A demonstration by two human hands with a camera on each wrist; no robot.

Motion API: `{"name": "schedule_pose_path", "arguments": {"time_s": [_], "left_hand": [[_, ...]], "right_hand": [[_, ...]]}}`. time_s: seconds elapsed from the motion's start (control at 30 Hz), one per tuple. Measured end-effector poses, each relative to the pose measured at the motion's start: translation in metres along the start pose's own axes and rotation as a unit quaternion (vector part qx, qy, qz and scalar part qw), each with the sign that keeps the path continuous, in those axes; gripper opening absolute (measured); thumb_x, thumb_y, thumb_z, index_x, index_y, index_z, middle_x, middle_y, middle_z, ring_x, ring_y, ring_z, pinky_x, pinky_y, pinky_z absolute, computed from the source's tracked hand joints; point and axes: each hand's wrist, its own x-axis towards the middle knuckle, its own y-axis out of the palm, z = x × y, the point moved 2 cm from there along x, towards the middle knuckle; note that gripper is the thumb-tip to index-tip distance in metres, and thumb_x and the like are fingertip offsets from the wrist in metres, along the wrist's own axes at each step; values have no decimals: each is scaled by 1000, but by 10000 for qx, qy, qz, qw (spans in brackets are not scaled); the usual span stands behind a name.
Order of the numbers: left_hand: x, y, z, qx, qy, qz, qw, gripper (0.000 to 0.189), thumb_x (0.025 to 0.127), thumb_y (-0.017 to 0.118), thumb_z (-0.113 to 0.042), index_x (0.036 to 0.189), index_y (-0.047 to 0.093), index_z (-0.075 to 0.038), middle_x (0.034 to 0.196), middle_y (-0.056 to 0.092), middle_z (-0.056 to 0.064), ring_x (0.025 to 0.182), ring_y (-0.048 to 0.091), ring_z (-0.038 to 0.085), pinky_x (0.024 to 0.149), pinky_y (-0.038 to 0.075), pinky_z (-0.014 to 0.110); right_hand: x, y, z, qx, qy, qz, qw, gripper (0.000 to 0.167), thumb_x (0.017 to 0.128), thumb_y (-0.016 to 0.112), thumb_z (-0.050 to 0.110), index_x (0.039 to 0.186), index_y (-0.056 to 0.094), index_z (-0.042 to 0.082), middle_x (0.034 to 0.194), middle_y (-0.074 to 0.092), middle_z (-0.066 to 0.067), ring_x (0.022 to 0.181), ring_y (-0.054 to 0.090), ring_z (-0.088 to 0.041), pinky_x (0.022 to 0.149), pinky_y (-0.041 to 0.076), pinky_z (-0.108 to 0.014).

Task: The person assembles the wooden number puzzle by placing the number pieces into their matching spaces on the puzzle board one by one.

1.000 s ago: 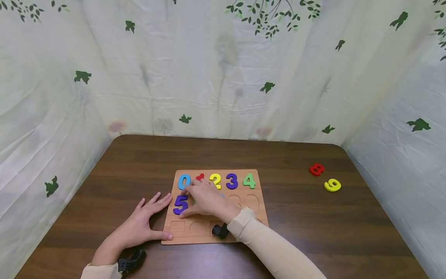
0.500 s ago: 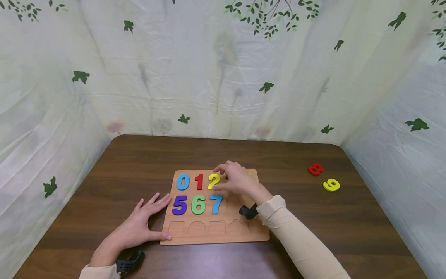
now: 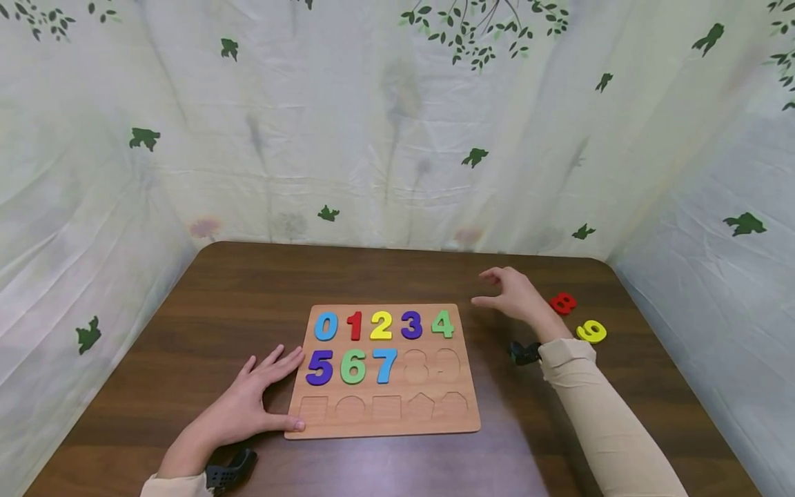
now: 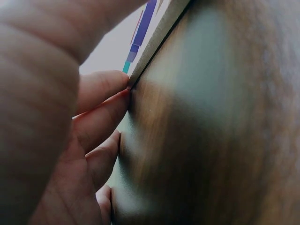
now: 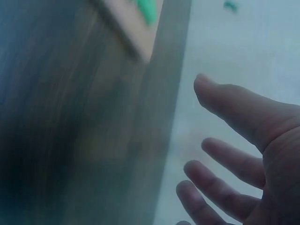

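Observation:
A wooden number puzzle board (image 3: 397, 384) lies on the table, with the numbers 0 to 7 seated in its upper two rows. Two outlined recesses to the right of the blue 7 (image 3: 384, 365) hold no piece. My left hand (image 3: 239, 400) rests spread at the board's left edge, thumb on its lower left corner and fingertips at its side. My right hand (image 3: 515, 297) is above the table right of the board, fingers apart and holding nothing. Just beyond its wrist lie a red 8 (image 3: 563, 304) and a yellow 9 (image 3: 591, 332), loose on the table.
The brown wooden table (image 3: 186, 345) has rounded far corners. Pale curtains (image 3: 397, 138) with printed leaves hang behind it and at both sides. A black strap device (image 3: 231, 469) sits on the left wrist, another (image 3: 524, 353) on the right.
My right hand has moved from over the green 6, across the board's top row, to the table on the right. The 6 now shows seated in its row. The left hand has stayed put.

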Motion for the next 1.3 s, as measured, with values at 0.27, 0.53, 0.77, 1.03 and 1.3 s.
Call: {"name": "schedule_pose_path", "arguments": {"time_s": [0.27, 0.53, 0.77, 1.03, 1.3], "left_hand": [[-1, -1, 0, -7, 31, -4, 10000, 113, 71, 95, -61, 164, 47, -19, 171, 45, 11, 162, 21, 54, 123, 4, 83], [-1, -1, -1, -37, 42, 13, 10000, 113, 71, 95, -60, 164, 47, -19, 171, 45, 12, 162, 21, 54, 123, 3, 84], [-2, -2, -2, -52, 8, 30, 10000, 113, 71, 95, -60, 164, 47, -18, 170, 45, 12, 162, 20, 54, 123, 3, 83], [-2, -2, -2, -33, 49, 12, 10000, 112, 71, 95, -60, 164, 48, -18, 170, 45, 13, 162, 21, 55, 123, 4, 84], [-3, -1, -2, -64, 45, -6, 10000, 112, 71, 95, -60, 164, 48, -19, 170, 45, 13, 162, 21, 55, 123, 3, 84]], "right_hand": [[-10, -28, -60, -128, 516, -271, 9982, 73, 101, 76, 38, 153, 50, -5, 147, 53, -35, 134, 53, -51, 113, 47, -67], [-22, -42, -102, -374, 1212, -535, 9905, 78, 101, 74, 44, 156, 45, -3, 144, 50, -36, 130, 50, -56, 104, 43, -77], [-30, -52, -121, -478, 1673, -546, 9832, 87, 99, 73, 51, 159, 41, -4, 147, 42, -41, 128, 44, -62, 102, 41, -79], [-32, -52, -137, -466, 1880, -414, 9802, 94, 97, 73, 56, 158, 40, -8, 155, 42, -42, 136, 43, -62, 104, 39, -79], [-31, -49, -135, -382, 1714, -329, 9839, 88, 98, 74, 53, 151, 48, -11, 149, 52, -39, 129, 53, -56, 106, 43, -77]]}}
